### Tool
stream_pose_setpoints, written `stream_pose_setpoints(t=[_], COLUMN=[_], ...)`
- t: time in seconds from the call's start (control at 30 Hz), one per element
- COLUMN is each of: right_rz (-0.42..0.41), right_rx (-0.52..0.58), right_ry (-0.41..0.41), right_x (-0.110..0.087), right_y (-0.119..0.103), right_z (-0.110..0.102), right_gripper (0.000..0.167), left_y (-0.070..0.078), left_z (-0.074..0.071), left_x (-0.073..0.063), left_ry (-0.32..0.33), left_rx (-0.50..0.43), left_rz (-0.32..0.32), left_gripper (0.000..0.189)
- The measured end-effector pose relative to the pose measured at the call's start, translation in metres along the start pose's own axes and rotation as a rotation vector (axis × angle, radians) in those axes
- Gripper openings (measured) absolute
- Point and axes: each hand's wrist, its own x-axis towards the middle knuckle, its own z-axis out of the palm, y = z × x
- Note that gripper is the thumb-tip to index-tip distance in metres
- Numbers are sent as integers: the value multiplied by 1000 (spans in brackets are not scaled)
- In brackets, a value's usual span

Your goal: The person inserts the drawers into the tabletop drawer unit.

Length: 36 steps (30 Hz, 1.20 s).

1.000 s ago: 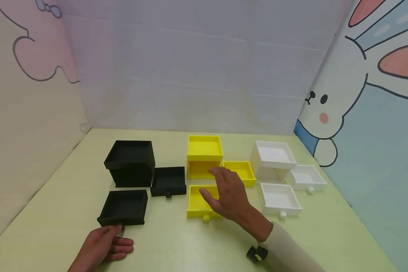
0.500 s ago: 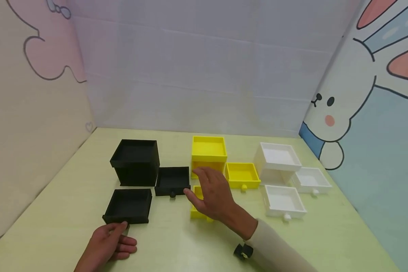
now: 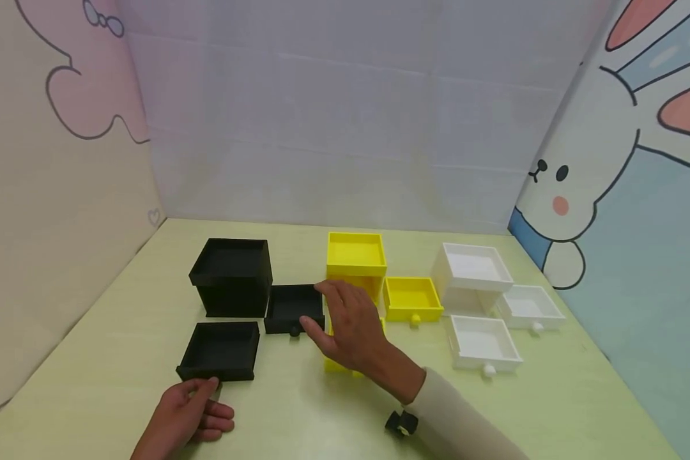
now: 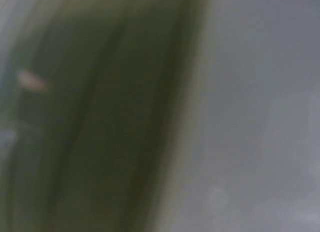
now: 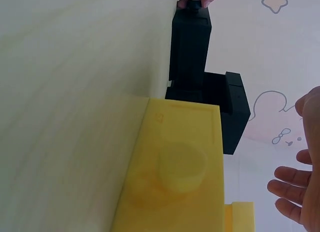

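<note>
Knob (image 5: 194,4) of near blk drawer (image 3: 219,348) is pinched in L hand (image 3: 183,412), grip narrow on it. Drawer's on the surface (image 3: 287,415), in front of blk box (image 3: 232,278). R hand (image 3: 353,326), grip wide w/ thumb apart, hovers over near yel. drawer (image 5: 172,127), partly hiding it in head view. Far blk drawer (image 3: 290,305) sits btwn blk & yel. boxes (image 3: 356,252). L wrist view's too blurred.

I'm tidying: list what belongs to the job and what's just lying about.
Likely in the job:
front black drawer, left hand pinching its knob
second black drawer
black cabinet

Apparently just lying about:
yellow cabinet
two yellow drawers
white cabinet
two white drawers
</note>
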Motion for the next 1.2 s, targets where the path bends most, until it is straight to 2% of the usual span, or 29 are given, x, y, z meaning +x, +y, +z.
stream_pose_setpoints(t=[0.27,0.47,0.6,0.73,0.9,1.03,1.2], right_rz=[50,78,144,233,341,397,482], right_rx=[27,31,64,114,214,276,383], right_ry=[-62,-59,-74,-131,-197,-232,-279], right_x=[5,10,13,18,25,30,35], right_y=[-9,-14,-21,-30,-38,-43,-46], right_z=[1,5,8,11,14,17,19], right_gripper=[48,49,51,52,50,50,58], left_y=[-2,-4,-2,-1,-2,-3,-3], left_z=[3,4,3,2,3,3,3], left_x=[-3,-3,-3,-3,-2,-2,-3], left_ry=[18,23,28,36,36,35,34], left_rx=[-8,-5,3,8,7,9,6], left_rz=[1,21,28,35,51,48,50], left_gripper=[44,45,45,44,44,43,42])
